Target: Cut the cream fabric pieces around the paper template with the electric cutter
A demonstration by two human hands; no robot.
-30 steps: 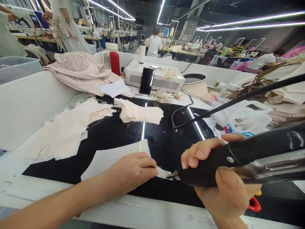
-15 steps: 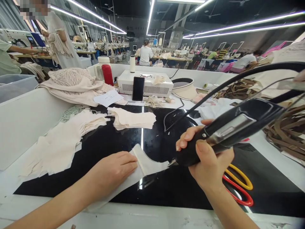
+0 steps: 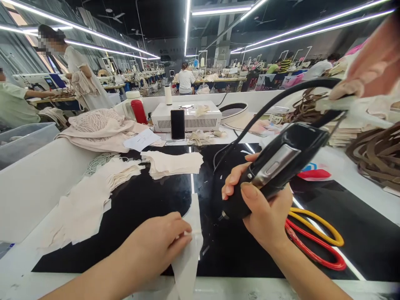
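Between thumb and fingers, my left hand (image 3: 162,239) pinches a pale cloth piece (image 3: 195,216) that stands partly turned up over the black mat (image 3: 140,204). My right hand (image 3: 262,208) is wrapped round a black handheld tool (image 3: 278,158) with a corded end; its small metal tip points down left, apart from the cloth. To the left lies a spread stack of pale cloth pieces (image 3: 81,208), and a smaller stack (image 3: 173,162) rests at the mat's back edge. Scissors with red and yellow handles (image 3: 315,229) lie right of my right hand.
Behind the mat are a phone (image 3: 178,124), a white vented box (image 3: 203,118), a red bottle (image 3: 138,111) and lace fabric (image 3: 96,125). Another person's hand (image 3: 371,66) holds something pale by the cord at upper right. Brown straps (image 3: 378,162) lie at the right.
My left hand has lifted and turned the cloth, which now runs upright toward the back. The tool's tip has parted from it. The other person's hand has come further into view.
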